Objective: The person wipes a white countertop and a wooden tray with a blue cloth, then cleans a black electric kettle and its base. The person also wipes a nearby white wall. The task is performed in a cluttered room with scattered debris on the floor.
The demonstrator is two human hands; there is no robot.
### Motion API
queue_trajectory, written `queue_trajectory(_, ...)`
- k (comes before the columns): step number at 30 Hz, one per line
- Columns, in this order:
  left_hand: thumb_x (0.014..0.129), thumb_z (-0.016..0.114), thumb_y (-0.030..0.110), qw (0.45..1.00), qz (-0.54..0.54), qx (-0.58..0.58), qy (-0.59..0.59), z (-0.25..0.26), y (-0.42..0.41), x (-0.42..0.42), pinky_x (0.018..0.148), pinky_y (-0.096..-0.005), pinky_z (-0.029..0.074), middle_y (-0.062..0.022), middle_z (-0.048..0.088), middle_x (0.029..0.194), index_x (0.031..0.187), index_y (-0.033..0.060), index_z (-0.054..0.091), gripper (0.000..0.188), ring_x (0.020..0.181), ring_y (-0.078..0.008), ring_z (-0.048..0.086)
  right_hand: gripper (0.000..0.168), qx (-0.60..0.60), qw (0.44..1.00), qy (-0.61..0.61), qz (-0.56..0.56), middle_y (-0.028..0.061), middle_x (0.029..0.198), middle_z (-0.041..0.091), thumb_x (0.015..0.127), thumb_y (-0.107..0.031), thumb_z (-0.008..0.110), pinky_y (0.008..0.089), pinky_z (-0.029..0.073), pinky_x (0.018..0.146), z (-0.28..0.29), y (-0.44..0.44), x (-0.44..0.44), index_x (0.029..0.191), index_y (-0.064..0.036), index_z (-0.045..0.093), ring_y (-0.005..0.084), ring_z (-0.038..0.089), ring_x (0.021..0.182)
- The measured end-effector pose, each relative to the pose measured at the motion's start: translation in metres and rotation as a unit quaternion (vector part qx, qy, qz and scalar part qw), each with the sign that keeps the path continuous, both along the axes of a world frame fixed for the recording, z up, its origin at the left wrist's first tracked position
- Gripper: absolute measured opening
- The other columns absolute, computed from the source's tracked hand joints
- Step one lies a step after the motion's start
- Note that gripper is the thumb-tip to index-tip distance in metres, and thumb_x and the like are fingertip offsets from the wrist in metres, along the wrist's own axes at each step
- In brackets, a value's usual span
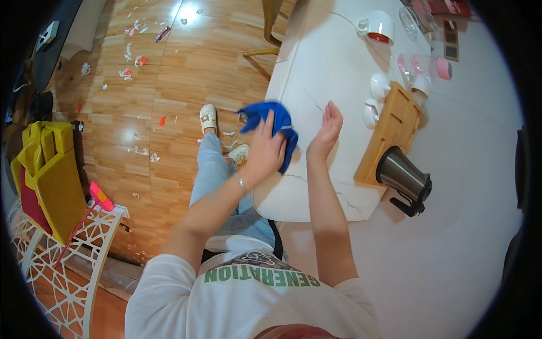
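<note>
My left hand [267, 150] lies over a blue cloth [279, 116], its fingers gripping the cloth against the left edge of the white marbled table [317, 55]. Part of the cloth spreads out past that edge, above the floor. To the right, my right hand [326, 129] is held over the tabletop with nothing in it, fingers extended and slightly curved. Further right, two small white cups [372, 113] are next to a wooden tray [394, 127]. A stainless-steel kettle [400, 173] with a black handle stands at the tray's near end.
A white mug [378, 26], a pink-capped clear bottle [423, 67] and another cup [420, 87] are toward the table's far right. Paper scraps [142, 60] litter the wooden floor [169, 97]. A chair [271, 25], a yellow box-like item [59, 190] and a pink broom [101, 196] are around.
</note>
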State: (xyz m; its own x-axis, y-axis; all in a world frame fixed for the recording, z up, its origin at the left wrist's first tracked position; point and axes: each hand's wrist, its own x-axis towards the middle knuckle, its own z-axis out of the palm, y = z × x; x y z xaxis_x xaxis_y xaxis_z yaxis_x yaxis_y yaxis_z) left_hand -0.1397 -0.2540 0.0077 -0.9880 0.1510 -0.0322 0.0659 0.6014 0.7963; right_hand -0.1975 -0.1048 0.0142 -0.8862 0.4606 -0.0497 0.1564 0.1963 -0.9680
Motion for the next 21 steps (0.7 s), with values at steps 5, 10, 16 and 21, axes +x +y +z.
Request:
queue_trajectory(5, 0.092, 0.061, 0.036, 0.974, -0.052, -0.188, 0.115, 0.012, 0.023, -0.077, 0.117, -0.0585, 0.026, -0.0165, 0.039, 0.158, 0.127, 0.0016, 0.064, 0.050, 0.144, -0.0497, 0.030, 0.059, 0.040, 0.996, -0.070, -0.029, 0.0172, 0.146, 0.050, 0.110, -0.041, 0.022, 0.0414, 0.032, 0.118, 0.006, 0.040, 0.105, 0.142, 0.001, 0.048, 0.0283, 0.046, 0.138)
queue_trajectory(10, 0.092, 0.060, 0.046, 0.963, -0.097, -0.219, 0.123, 0.019, 0.040, -0.054, 0.116, -0.0616, 0.024, -0.0165, 0.040, 0.158, 0.148, 0.0050, 0.047, 0.071, 0.146, -0.0452, 0.030, 0.050, 0.057, 0.992, -0.102, -0.042, 0.0149, 0.146, 0.051, 0.110, -0.032, 0.025, 0.0397, 0.032, 0.116, 0.019, 0.056, 0.165, 0.141, -0.002, 0.051, 0.0275, 0.047, 0.135)
queue_trajectory(16, 0.091, 0.064, 0.043, 0.939, -0.278, -0.186, 0.085, 0.021, 0.059, 0.067, 0.114, -0.0629, 0.026, -0.0143, 0.041, 0.157, 0.149, 0.0099, 0.048, 0.068, 0.146, -0.0415, 0.031, 0.033, 0.146, 0.986, -0.064, -0.044, 0.0175, 0.146, 0.050, 0.103, -0.012, 0.041, 0.0426, 0.034, 0.113, 0.003, 0.083, 0.222, 0.130, -0.003, 0.057, 0.0332, 0.045, 0.135)
queue_trajectory(21, 0.093, 0.064, 0.040, 0.895, -0.391, -0.183, 0.108, 0.016, 0.101, 0.100, 0.113, -0.0623, 0.029, -0.0098, 0.042, 0.157, 0.149, 0.0209, 0.049, 0.062, 0.145, -0.0380, 0.034, 0.032, 0.314, 0.947, -0.056, -0.047, 0.0212, 0.145, 0.049, 0.101, -0.017, 0.046, 0.0515, 0.032, 0.113, -0.008, 0.117, 0.236, 0.128, -0.002, 0.057, 0.0405, 0.042, 0.136)
